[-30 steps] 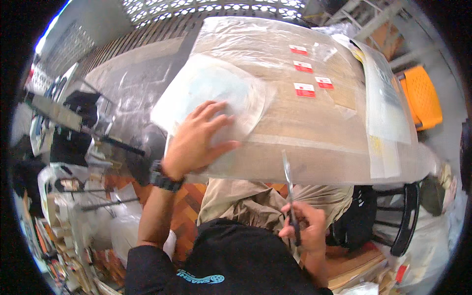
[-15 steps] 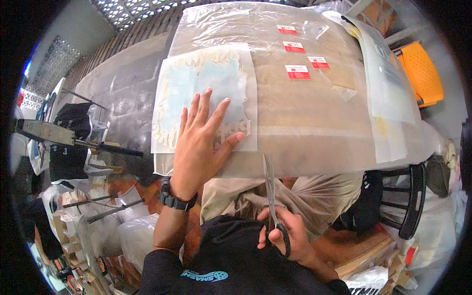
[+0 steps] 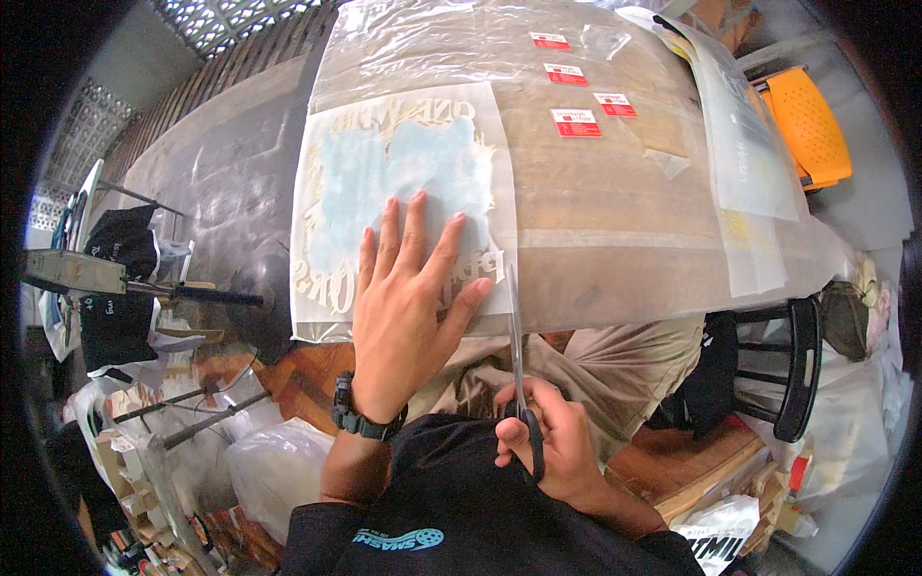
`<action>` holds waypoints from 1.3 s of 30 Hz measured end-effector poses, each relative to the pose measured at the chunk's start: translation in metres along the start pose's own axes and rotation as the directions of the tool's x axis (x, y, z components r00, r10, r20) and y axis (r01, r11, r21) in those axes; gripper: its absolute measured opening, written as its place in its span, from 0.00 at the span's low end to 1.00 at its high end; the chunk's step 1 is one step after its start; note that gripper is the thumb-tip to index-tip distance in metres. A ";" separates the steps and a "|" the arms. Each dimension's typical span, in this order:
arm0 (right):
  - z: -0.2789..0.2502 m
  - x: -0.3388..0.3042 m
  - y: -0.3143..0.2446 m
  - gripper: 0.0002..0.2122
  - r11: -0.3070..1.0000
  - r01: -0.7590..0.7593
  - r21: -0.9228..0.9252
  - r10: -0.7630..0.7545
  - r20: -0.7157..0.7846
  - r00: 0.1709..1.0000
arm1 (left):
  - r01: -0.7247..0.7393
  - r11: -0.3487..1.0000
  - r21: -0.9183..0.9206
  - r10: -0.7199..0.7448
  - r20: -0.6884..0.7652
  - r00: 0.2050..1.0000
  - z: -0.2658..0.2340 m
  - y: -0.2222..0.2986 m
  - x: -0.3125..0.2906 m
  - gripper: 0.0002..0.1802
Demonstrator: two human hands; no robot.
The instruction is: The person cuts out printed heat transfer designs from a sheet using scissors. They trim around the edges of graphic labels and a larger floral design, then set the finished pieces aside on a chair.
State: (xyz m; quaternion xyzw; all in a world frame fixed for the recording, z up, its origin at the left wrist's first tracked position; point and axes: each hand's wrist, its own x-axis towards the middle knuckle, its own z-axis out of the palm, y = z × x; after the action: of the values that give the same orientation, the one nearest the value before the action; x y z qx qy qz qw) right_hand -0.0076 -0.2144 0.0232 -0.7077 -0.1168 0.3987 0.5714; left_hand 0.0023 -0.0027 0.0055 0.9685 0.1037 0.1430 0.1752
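Under my left hand (image 3: 408, 298) lies a translucent sheet (image 3: 403, 106) with a pale blue design and cream lettering, seen reversed. That hand is spread flat with fingers apart, pressing on the sheet's near part. My right hand (image 3: 552, 437) has its fingers through the black handles of a pair of scissors (image 3: 518, 355). The long blades point away from me and look nearly closed. Their tips reach the sheet's near right edge; whether they have the edge between them I cannot tell.
A plastic-covered table (image 3: 605, 206) bears several red-and-white cards (image 3: 576, 123). More translucent film (image 3: 759, 221) hangs over its right side. An orange chair (image 3: 805, 125) and a black chair (image 3: 807, 370) stand to the right. A metal arm with a black handle (image 3: 197, 293) is at the left.
The scissors have moved forward to the sheet's right edge, and their blades have come closer together. The sheet sits slightly nearer to me, with my left hand still flat on it.
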 end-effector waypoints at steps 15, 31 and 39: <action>0.006 -0.003 -0.001 0.18 0.998 -0.047 -0.045 0.043 -0.078 0.996 | -0.008 1.000 -0.013 0.007 -0.024 1.000 0.004 -0.002 -0.001 0.41; 0.005 0.016 -0.021 0.38 0.976 0.060 -0.211 -0.086 -0.114 0.990 | -0.016 1.000 -0.001 0.015 -0.055 0.998 0.006 -0.002 -0.001 0.42; 0.001 0.040 -0.037 0.38 0.983 0.047 -0.179 -0.076 -0.157 0.985 | -0.010 1.000 -0.016 0.009 -0.063 0.998 0.005 -0.001 0.000 0.42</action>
State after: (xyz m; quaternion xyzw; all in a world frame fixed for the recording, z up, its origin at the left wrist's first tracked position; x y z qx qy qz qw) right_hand 0.0283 -0.1769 0.0393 -0.7814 -0.1262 0.3096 0.5269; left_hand 0.0032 -0.0031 0.0005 0.9626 0.1034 0.1750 0.1793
